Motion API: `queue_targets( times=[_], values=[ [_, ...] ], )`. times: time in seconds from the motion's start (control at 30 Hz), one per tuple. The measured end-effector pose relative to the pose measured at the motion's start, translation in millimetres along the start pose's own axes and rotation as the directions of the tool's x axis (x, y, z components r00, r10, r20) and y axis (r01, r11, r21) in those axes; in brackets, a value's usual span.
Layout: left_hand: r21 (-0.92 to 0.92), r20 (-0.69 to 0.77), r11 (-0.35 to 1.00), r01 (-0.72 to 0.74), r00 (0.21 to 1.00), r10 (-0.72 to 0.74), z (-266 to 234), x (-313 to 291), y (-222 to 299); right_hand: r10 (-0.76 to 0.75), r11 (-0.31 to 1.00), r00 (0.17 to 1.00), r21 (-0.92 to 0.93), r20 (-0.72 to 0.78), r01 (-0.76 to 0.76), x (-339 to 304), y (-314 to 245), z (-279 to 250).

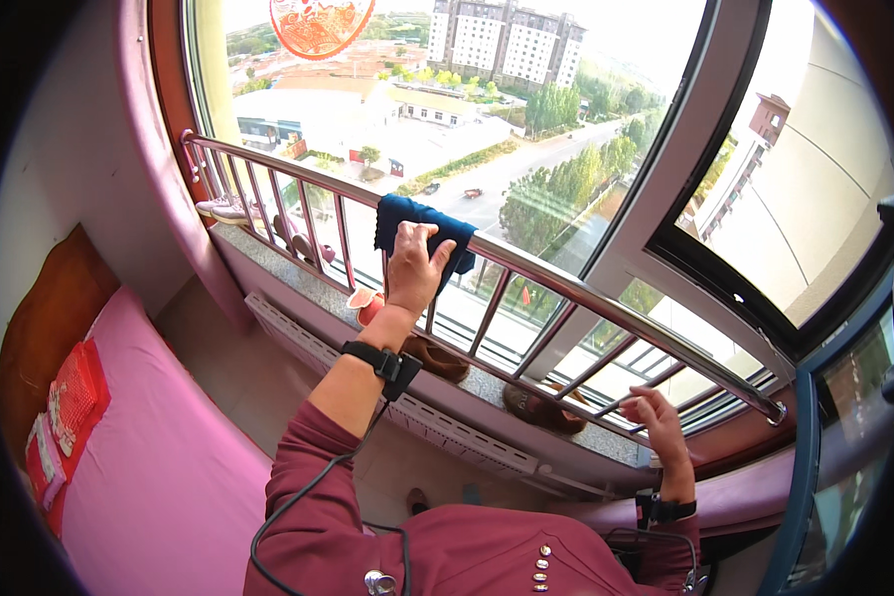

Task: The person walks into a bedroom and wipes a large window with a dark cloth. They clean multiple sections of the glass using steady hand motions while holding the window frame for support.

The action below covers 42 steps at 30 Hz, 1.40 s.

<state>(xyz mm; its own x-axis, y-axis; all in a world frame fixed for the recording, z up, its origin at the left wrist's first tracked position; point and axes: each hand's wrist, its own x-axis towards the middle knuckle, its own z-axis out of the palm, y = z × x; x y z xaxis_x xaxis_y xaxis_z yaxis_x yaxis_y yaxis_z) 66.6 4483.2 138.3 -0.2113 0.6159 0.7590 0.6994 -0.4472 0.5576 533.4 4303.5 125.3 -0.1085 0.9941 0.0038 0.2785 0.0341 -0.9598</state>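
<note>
A dark blue cloth (399,213) is draped over the shiny metal handrail (556,275) in front of the window. My left hand (417,266) is closed on this cloth, pressing it round the rail with bent fingers and the thumb to the right. Lower and to the right, my right hand (658,425) is raised near the thin balusters at the right end of the railing. Its fingers are loosely bent and apart, and nothing shows in them. Both wrists wear black straps, and a cable runs from the left one.
Along the stone sill (487,384) behind the bars stand brown shoes (544,409), a red-and-white item (368,306) and pale shoes (230,212). A white radiator (407,417) runs below. The pink bed (159,437) lies left; a window sash (780,189) stands open right.
</note>
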Motion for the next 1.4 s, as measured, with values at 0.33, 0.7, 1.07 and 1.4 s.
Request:
queue_targets(
  times=[0.33,0.7,1.07,1.4],
  values=[
    [0.290,0.106,0.954,-0.078,0.993,0.050,34.0,-0.8,-8.1,-0.498,0.801,0.854,-0.300,0.148,0.519,124.8,-127.7,88.3],
    [0.544,0.166,0.838,0.033,0.975,-0.146,-35.2,32.1,-12.0,-0.544,0.557,0.814,-0.638,0.203,0.531,181.1,-112.0,109.6],
    [-0.431,-0.205,0.880,0.200,0.928,-0.311,-47.8,46.9,-68.0,-0.609,0.429,0.769,-0.735,0.194,0.525,181.6,-109.1,116.8],
    [-0.912,-0.212,0.402,0.076,0.753,-0.624,-66.1,86.4,-118.2,-0.601,0.469,0.789,-0.741,0.131,0.480,179.4,-117.4,127.5]
  ],
)
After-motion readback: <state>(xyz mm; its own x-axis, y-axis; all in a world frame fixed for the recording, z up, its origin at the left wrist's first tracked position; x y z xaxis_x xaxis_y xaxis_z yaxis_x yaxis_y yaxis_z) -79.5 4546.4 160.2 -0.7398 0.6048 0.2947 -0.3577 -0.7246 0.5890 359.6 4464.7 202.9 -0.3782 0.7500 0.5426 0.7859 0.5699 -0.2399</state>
